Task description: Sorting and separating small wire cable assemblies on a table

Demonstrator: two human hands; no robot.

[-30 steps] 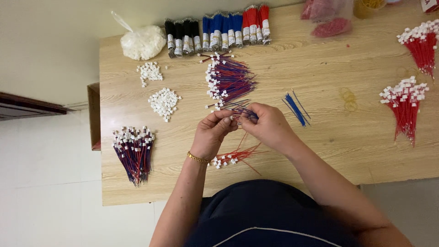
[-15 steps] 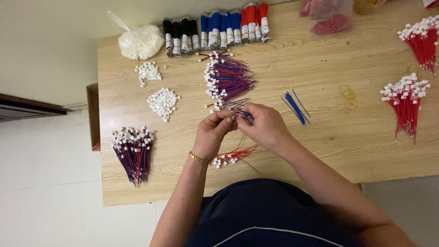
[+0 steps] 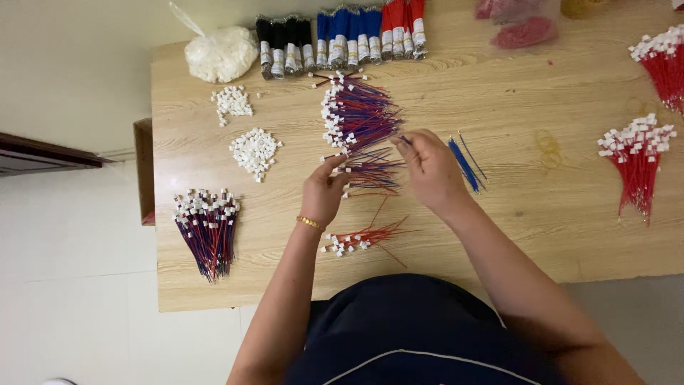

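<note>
hands have parted | left hand (image 3: pixel 324 194) pinches wire bundle (image 3: pixel 367 173) | right hand (image 3: pixel 431 171) beside it, grip unclear

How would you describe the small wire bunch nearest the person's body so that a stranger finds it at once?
Start at the wooden table and follow its near edge to the left hand. Just below that wrist lies a small wire bunch. Unlike the purple bunches nearby, it is mostly red, thin and fanned out.
</note>
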